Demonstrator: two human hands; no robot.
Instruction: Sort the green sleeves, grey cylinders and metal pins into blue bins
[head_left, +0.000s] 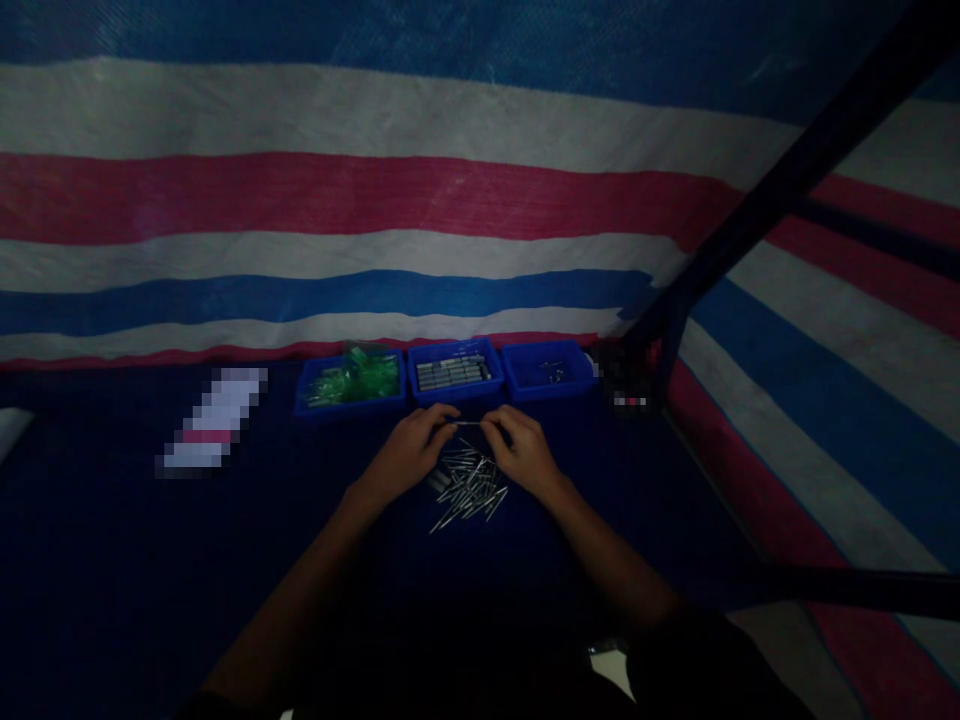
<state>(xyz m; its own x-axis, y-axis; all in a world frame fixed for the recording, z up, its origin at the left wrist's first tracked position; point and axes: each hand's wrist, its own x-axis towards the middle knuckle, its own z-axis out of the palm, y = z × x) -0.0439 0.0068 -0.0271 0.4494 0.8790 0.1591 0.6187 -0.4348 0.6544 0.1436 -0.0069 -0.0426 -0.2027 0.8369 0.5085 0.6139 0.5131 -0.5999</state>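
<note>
Centre frame: pin (469,424) pinched at its ends between left hand (409,455) and right hand (527,455), both closed on it, just above pin pile (466,492) on counter (150,560); we judge a light fingertip grip, kept level, works best in this dimness

Pretty dim shot overall: the dark blue table (112,560) is close to black and the bottom edge sinks into shadow, while the striped tarp (375,190) behind it catches most of the light. The pile of metal pins (469,490) gives off small glints, and the single pin (469,423) pinched between the left hand (409,455) and right hand (525,455) is only a faint line. Detail is soft and grainy, the stripes bow a little toward the edges, and there's a pixelated patch (214,418) on the left plus a smaller pixelated spot (630,402) on the right.
</note>
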